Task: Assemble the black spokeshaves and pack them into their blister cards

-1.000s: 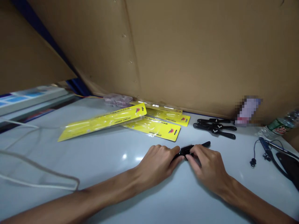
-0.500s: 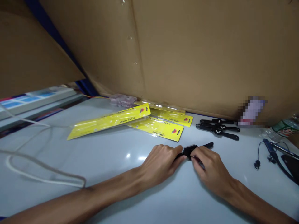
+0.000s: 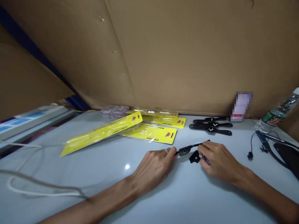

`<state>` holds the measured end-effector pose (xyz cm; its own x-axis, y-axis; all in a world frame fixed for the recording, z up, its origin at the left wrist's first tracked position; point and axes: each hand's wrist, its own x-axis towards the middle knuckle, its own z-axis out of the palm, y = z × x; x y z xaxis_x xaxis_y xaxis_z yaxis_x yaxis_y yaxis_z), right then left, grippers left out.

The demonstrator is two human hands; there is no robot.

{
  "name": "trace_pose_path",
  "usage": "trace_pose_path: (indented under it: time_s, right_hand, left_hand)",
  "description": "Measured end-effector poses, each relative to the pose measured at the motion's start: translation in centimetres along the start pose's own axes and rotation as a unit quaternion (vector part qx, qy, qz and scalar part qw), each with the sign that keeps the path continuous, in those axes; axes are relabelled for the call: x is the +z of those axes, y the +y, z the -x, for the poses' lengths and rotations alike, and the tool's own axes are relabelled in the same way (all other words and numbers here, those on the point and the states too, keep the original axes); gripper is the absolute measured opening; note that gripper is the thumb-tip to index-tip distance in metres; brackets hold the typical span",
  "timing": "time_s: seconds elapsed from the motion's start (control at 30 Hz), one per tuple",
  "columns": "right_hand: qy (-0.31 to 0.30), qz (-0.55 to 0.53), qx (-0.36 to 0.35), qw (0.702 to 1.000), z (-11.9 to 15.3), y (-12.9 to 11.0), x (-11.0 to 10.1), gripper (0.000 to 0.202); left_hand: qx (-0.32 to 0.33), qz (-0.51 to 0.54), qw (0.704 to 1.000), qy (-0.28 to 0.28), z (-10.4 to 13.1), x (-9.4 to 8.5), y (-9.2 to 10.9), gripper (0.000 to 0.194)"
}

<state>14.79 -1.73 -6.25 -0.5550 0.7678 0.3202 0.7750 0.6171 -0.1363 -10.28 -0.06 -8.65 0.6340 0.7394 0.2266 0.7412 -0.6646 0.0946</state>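
My left hand [image 3: 156, 163] is closed round the left handle of a black spokeshave [image 3: 185, 150], which is held tilted just over the grey table [image 3: 112, 199]. My right hand [image 3: 216, 157] has its fingers pressed together by the tool's other handle and at the edge of a small black plate [image 3: 194, 156]. The plate is apart from the tool's body and has a hole in its middle. What lies under the right fingertips is partly hidden.
Several black spokeshaves [image 3: 211, 125] lie behind my right hand. Yellow packages [image 3: 102, 132] are piled at the back left. A bottle [image 3: 272, 118], a neckband earphone [image 3: 268, 149] and a pixelated upright object [image 3: 241, 105] stand or lie rightward. White cables [image 3: 44, 191] cross the left.
The small black plate has come away from the tool's body. My right hand has shifted slightly outward, and the tool's middle now shows. The camera view has also turned a little.
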Motion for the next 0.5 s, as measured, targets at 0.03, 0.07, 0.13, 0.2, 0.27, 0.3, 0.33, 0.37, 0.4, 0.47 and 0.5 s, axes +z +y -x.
trace_pose_path:
  time_s: [0.03,0.07,0.13,0.2,0.27,0.3,0.33,0.37,0.4,0.47,0.5]
  right_hand:
    - [-0.002,0.005,-0.001,1.000,0.0,0.1,-0.2,0.015]
    - [0.000,0.005,-0.004,1.000,-0.1,0.3,-0.4,0.016]
    - [0.008,-0.006,-0.013,1.000,-0.1,0.5,-0.7,0.015]
    - [0.016,-0.017,-0.023,0.999,-0.1,0.5,-0.7,0.015]
    - [0.020,-0.020,-0.029,0.999,-0.1,0.4,-0.5,0.014]
    - [0.022,-0.020,-0.029,0.999,-0.1,0.4,-0.4,0.015]
    - [0.026,-0.020,-0.026,0.999,-0.1,0.4,-0.3,0.015]
    - [0.029,-0.020,-0.021,0.999,0.0,0.4,-0.1,0.015]
    - [0.032,-0.021,-0.015,0.999,0.0,0.4,0.0,0.015]
    - [0.034,-0.025,-0.006,0.999,0.1,0.5,0.3,0.016]
    - [0.033,-0.026,-0.003,0.999,0.1,0.5,0.4,0.016]
  left_hand:
    - [0.003,-0.001,1.000,0.002,0.0,-0.1,0.0,0.022]
    - [0.005,0.002,1.000,0.004,-0.1,-0.1,0.0,0.022]
    - [0.014,0.013,1.000,0.004,-0.2,-0.1,-0.1,0.022]
    - [0.031,0.018,0.999,0.007,-0.2,0.0,-0.1,0.023]
    - [0.036,0.020,0.999,0.011,-0.3,0.1,-0.3,0.024]
    - [0.032,0.021,0.999,0.013,-0.3,0.2,-0.3,0.024]
    - [0.022,0.025,0.999,0.015,-0.3,0.2,-0.4,0.024]
    - [0.010,0.031,0.999,0.018,-0.3,0.2,-0.4,0.023]
    - [-0.002,0.039,0.999,0.022,-0.3,0.2,-0.5,0.023]
    - [-0.030,0.065,0.997,0.029,-0.4,0.1,-0.5,0.023]
    - [-0.045,0.085,0.995,0.029,-0.5,0.0,-0.5,0.024]
